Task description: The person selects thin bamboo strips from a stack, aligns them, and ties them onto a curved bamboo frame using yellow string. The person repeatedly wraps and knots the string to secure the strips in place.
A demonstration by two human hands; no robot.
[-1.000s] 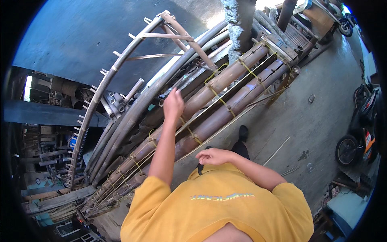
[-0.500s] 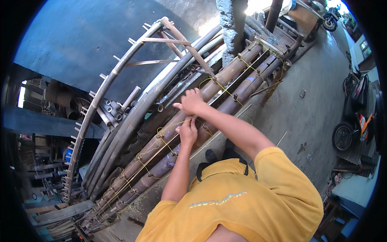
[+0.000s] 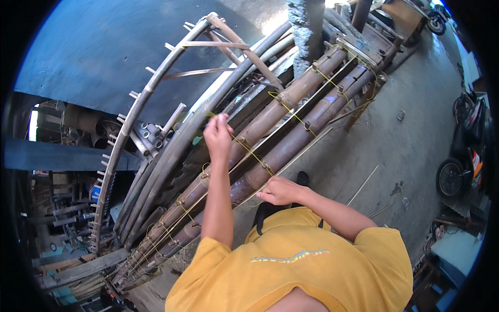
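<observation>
Two long bamboo poles lie side by side on a slant in front of me, a brown pole [image 3: 261, 124] on the far side and a darker purplish pole [image 3: 289, 150] nearer. Thin yellow cord [image 3: 253, 154] crosses between short pegs along both. My left hand [image 3: 218, 136] is raised beyond the brown pole, its fingers pinched on yellow cord that shows at the fingertips. Close to the near edge of the purplish pole, my right hand [image 3: 282, 191] is curled closed with the thumb pressed in. Whatever lies in its fingers is hidden.
A curved bamboo frame with pegs [image 3: 150, 86] stands behind the poles, beside stacked long pipes [image 3: 179, 143]. A concrete post [image 3: 305, 36] rises at the far end. A motorcycle [image 3: 457, 166] is parked at right; thin strips [image 3: 364, 184] lie on the floor.
My hands were together over the brown pole and have parted. The left went up and left; the right came down toward me, past the purplish pole. The view shifted slightly.
</observation>
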